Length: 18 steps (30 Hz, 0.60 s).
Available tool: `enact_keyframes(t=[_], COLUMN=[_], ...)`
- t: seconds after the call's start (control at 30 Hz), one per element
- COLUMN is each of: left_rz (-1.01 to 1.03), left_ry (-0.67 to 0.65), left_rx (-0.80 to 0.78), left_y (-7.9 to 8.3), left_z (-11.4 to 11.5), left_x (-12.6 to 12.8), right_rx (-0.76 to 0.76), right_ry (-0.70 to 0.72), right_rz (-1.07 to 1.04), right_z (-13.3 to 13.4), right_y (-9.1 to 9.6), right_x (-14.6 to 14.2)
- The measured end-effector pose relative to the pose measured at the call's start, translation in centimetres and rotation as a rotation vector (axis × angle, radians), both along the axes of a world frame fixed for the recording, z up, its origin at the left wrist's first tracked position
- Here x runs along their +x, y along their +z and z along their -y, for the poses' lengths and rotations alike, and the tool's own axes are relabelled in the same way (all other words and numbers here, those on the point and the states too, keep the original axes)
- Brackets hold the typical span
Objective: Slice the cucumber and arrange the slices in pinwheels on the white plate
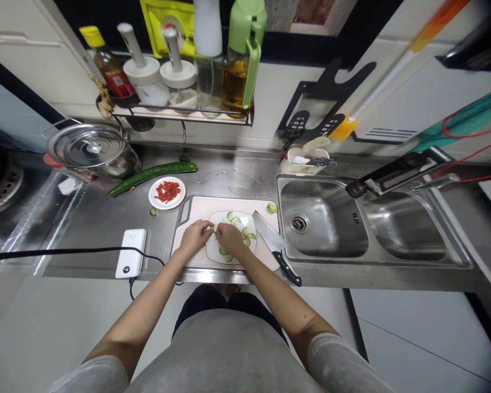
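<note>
Arranging in hand: we judge the step to be setting out thin cucumber slices (pixel 249 236) in fan-like groups around a plate (pixel 213 252).
Left hand: our left hand (pixel 195 236) is narrow, thumb and fingertips pinching 1 small slice (pixel 213 227) over the plate's upper left part.
Right hand: our right hand (pixel 229 239) is curled, its fingertips just beside that slice; we cannot tell whether they grip it too.
Slices on plate: at least 3 groups in our view, at the top, right and bottom; our hands hide part of the left side.
Plate: white, dark-rimmed, lying on the cutting board (pixel 195 208).
Spare slices: 1 small pile (pixel 272 208) at the board's upper right corner.
Knife: 1 knife (pixel 270 232), aslant over the board's right edge, its black handle towards us.
Counter, left: 1 whole cucumber (pixel 151 176), lying behind a white dish (pixel 167 206) of red pieces (pixel 167 191).
Next move: we judge that it calls for spreading the slice flat, overlapping its neighbours, then releasing lightly; a brushing knuckle could disturb the finished groups.
</note>
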<state>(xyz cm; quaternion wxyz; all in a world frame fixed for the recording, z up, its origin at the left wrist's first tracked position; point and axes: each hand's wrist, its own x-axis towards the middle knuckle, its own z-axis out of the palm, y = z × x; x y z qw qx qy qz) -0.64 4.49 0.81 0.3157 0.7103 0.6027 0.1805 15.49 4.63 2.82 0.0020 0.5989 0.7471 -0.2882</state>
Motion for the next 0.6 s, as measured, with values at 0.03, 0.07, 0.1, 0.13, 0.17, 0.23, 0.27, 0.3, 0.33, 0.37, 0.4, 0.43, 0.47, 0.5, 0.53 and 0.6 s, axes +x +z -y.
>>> enact_keyframes(t=[0.03, 0.07, 0.1, 0.13, 0.17, 0.23, 0.27, 0.3, 0.33, 0.37, 0.4, 0.43, 0.47, 0.5, 0.53, 0.6], left_rz=[-0.006, -0.011, -0.016, -0.023, -0.031, -0.051, -0.061, -0.069, -0.074, -0.077, -0.078, -0.079, -0.08, -0.082, -0.084, -0.086], left_ry=[-0.004, -0.008, -0.012, -0.016, -0.02, -0.028, -0.032, -0.036, -0.04, -0.044, -0.047, -0.048, -0.049, -0.049, -0.049, -0.049], left_rx=[0.005, 0.01, 0.014, 0.018, 0.023, 0.032, 0.037, 0.042, 0.047, 0.052, 0.055, 0.057, 0.059, 0.06, 0.062, 0.064], left_y=[-0.04, -0.06, -0.05, -0.03, -0.01, 0.03, 0.03, 0.03, 0.02, 0.0, -0.01, -0.02, -0.03, -0.03, -0.03, -0.01], left_z=[0.0, 0.02, 0.05, 0.09, 0.15, 0.26, 0.31, 0.35, 0.39, 0.42, 0.45, 0.47, 0.5, 0.52, 0.54, 0.57], left_x=[-0.02, -0.02, -0.02, -0.01, 0.0, 0.01, 0.01, 0.01, 0.01, 0.01, 0.01, 0.02, 0.03, 0.03, 0.04, 0.03], right_rx=[0.005, 0.008, 0.006, 0.002, -0.004, -0.017, -0.021, -0.023, -0.022, -0.025, -0.029, -0.038, -0.05, -0.065, -0.077, -0.09], right_ry=[-0.003, -0.008, -0.013, -0.018, -0.022, -0.031, -0.035, -0.041, -0.05, -0.061, -0.075, -0.09, -0.105, -0.116, -0.123, -0.124], right_rz=[0.013, 0.022, 0.028, 0.029, 0.027, 0.023, 0.021, 0.021, 0.023, 0.026, 0.032, 0.04, 0.049, 0.057, 0.062, 0.065], right_z=[0.07, 0.13, 0.16, 0.18, 0.18, 0.16, 0.16, 0.19, 0.24, 0.32, 0.42, 0.54, 0.66, 0.79, 0.89, 1.03], right_y=[0.07, 0.14, 0.2, 0.25, 0.29, 0.31, 0.29, 0.27, 0.24, 0.21, 0.19, 0.17, 0.17, 0.18, 0.2, 0.26], right_x=[-0.07, -0.13, -0.19, -0.24, -0.28, -0.35, -0.37, -0.4, -0.41, -0.43, -0.45, -0.46, -0.48, -0.49, -0.51, -0.55])
